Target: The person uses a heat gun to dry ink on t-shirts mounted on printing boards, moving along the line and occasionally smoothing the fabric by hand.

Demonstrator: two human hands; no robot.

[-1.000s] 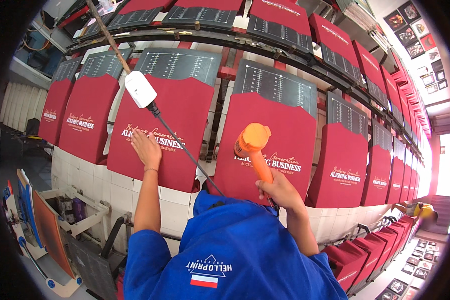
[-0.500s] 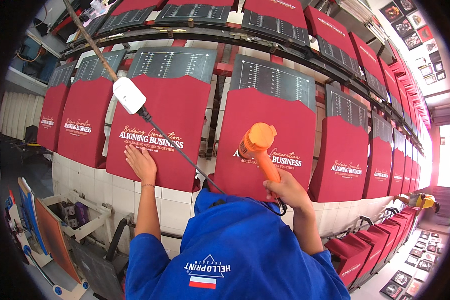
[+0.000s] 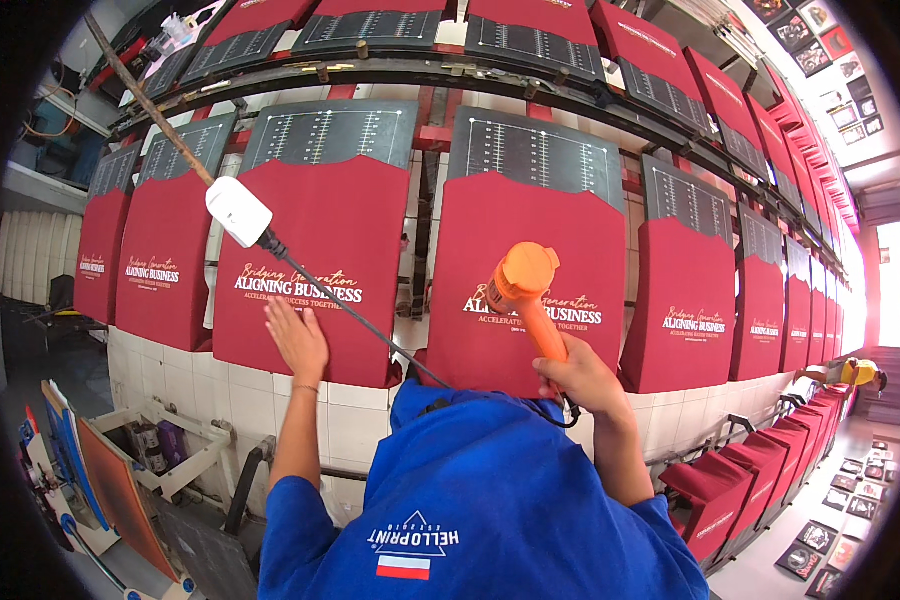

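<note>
Shifted lower on the panel since the earlier frame, left hand lies open, palm flat on the dark red printed fabric panel, while right hand grips the orange plastic heat gun aimed at the neighbouring red panel.

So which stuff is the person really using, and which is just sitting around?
In use:
left hand flat on a red shirt
right hand holding the orange heat gun, aimed at the next red shirt

Just around:
white plug box
framed screens
folded red shirts
</note>
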